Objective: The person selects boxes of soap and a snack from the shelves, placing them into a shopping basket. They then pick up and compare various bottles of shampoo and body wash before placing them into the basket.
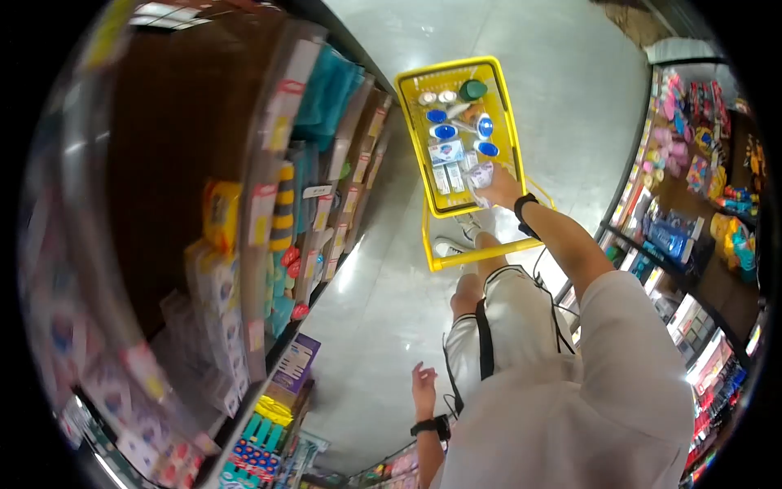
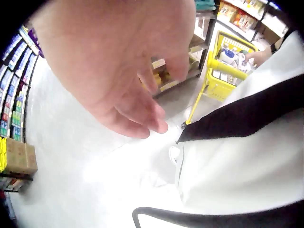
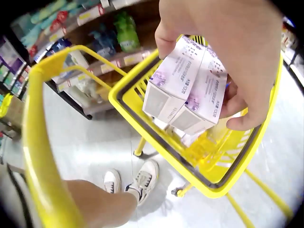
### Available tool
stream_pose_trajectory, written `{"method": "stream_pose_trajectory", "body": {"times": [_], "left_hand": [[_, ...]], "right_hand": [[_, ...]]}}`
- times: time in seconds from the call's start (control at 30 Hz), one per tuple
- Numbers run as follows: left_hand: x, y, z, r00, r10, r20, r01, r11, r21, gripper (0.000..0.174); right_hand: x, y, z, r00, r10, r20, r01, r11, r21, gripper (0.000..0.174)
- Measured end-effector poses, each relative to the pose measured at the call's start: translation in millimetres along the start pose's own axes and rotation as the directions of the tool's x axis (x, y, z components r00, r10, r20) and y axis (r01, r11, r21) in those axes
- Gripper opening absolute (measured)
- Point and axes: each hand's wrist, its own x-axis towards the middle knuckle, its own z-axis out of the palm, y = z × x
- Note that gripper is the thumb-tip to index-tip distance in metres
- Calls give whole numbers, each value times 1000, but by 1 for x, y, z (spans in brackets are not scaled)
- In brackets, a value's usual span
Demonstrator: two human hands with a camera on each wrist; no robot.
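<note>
My right hand grips a pair of white and purple soap boxes, thumb on one side and fingers round the other. The boxes are side by side, tilted over the yellow shopping basket. In the head view the basket holds blue-topped bottles, white boxes and a green round-topped item. My left hand hangs by my side with loosely bent fingers and nothing in it. It is nearest to my white shorts.
The basket rides on a wheeled frame with a yellow handle. Shelves of packaged goods line the left side, and a rack of colourful items stands to the right. Grey floor runs between them, with my shoes close by the wheels.
</note>
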Motion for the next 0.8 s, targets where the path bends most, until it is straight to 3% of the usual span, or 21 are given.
{"method": "stream_pose_trajectory", "body": {"times": [0.07,0.17,0.2,0.27,0.33,0.4,0.47,0.5,0.57,0.6,0.63,0.67,0.73,0.8], "left_hand": [[10,3,5,998,67,-7,-67,998,-11,41],[32,17,11,981,195,-11,-195,981,-16,43],[34,19,8,969,247,-4,-247,969,-1,43],[41,28,7,948,318,-26,-319,948,1,44],[34,27,5,918,392,-60,-392,920,9,45],[31,32,-1,909,393,-136,-402,915,-41,46],[46,-3,0,900,404,-163,-421,903,-84,48],[49,-16,0,904,392,-172,-413,904,-109,48],[63,-44,-3,915,364,-175,-388,913,-127,47],[75,-71,-3,947,291,-133,-308,942,-131,47],[88,-102,-3,973,212,-87,-222,967,-126,46],[105,-135,0,981,167,-99,-180,974,-136,45],[110,-167,0,988,79,-133,-94,989,-112,47],[86,-167,5,990,33,-140,-81,932,-352,44]], "right_hand": [[-50,-21,-41,969,-244,-23,236,903,359,74],[-76,-23,-53,910,-375,177,148,692,707,71],[-137,-62,-102,825,-445,347,55,675,735,70],[-180,-74,-121,829,-373,418,-16,729,684,69],[-221,-86,-139,790,-437,430,18,716,697,71],[-262,-96,-153,548,-687,477,-184,457,870,68],[-308,-105,-165,459,-765,452,-363,303,881,69],[-323,-109,-160,434,-773,462,-480,236,845,68],[-329,-118,-153,405,-796,450,-501,218,838,68],[-340,-118,-147,391,-809,439,-525,195,828,68],[-342,-116,-136,436,-804,405,-507,153,848,67],[-352,-118,-132,435,-790,432,-583,119,804,60],[-361,-123,-120,438,-811,388,-536,111,837,59],[-367,-130,-116,374,-819,435,-537,192,822,59]]}}
